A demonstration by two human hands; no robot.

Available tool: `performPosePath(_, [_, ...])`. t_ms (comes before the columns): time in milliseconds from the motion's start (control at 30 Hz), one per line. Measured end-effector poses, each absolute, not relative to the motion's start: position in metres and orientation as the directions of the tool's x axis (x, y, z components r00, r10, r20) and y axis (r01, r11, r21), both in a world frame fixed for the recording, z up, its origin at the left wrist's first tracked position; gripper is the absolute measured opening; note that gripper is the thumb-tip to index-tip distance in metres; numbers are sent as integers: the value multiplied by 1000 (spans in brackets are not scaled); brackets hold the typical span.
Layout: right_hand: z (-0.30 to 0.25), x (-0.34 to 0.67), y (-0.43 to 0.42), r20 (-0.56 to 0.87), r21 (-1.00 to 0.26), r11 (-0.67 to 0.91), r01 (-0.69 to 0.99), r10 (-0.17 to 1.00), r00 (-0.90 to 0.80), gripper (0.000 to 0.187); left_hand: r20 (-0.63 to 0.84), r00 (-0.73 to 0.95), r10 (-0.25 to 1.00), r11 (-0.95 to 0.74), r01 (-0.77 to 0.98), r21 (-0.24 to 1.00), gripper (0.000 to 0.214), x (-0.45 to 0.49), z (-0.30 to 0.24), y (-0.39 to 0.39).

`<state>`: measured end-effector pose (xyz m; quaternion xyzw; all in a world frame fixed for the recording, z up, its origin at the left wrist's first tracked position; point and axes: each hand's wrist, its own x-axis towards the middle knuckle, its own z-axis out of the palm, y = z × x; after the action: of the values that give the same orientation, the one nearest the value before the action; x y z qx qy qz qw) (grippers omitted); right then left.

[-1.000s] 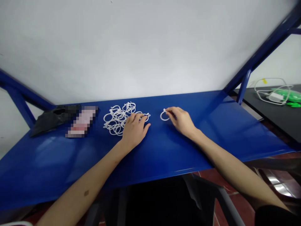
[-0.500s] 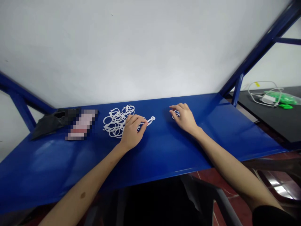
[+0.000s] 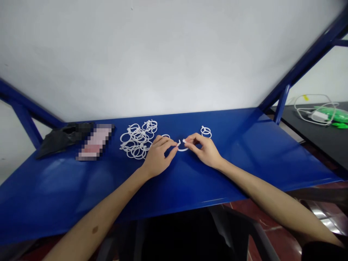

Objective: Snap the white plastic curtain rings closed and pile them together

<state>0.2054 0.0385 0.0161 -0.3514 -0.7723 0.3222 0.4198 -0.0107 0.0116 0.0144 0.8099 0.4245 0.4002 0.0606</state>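
Observation:
A white plastic ring [image 3: 182, 146] hangs between both my hands just above the blue table [image 3: 244, 152]. My left hand [image 3: 159, 156] pinches its left end and my right hand [image 3: 203, 149] pinches its right end; the ring looks split open at the top. A pile of several white rings [image 3: 137, 139] lies left of my left hand. Two closed white rings [image 3: 206, 132] lie stacked on the table just behind my right hand.
A black bag [image 3: 61, 137] and a blurred pinkish flat object [image 3: 95, 141] lie at the table's left. Blue frame bars rise at both sides. On a dark table [image 3: 326, 134] to the right lie a white cable with charger [image 3: 315, 112] and green items [image 3: 335, 114].
My left hand drew one ring out of the pile to the right. My right hand set its ring down at the back and came left to take the new ring's other end.

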Motion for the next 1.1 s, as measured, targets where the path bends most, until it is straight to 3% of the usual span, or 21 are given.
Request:
performPosePath(267, [17, 202, 37, 411, -805, 551, 219, 785, -463, 21, 629, 372, 683, -689, 613, 386, 13, -10, 12, 11])
performPosePath(467, [19, 200, 30, 475, -701, 651, 291, 730, -491, 16, 649, 380, 659, -689, 650, 319, 18, -4, 9, 6])
performPosePath(700, [14, 200, 24, 522, -572, 743, 347, 656, -545, 22, 674, 476, 564, -721, 682, 122, 22, -5, 1, 4])
performPosePath(800, [12, 199, 30, 552, -545, 759, 355, 644, -530, 22, 653, 477, 588, -702, 702, 118, 18, -7, 3, 8])
performPosePath(867, [12, 200, 38, 566, -505, 766, 398, 642, -517, 20, 631, 453, 630, -660, 741, 127, 15, -11, 4, 13])
performPosePath(967, [12, 209, 55, 547, -417, 732, 539, 676, -494, 21, 600, 360, 714, -525, 842, 120, 25, -20, 0, 22])
performPosePath(1100, [11, 236, 78, 527, -338, 565, 753, 776, -346, 28, 541, 322, 777, -416, 908, 56, 34, -32, -11, 31])
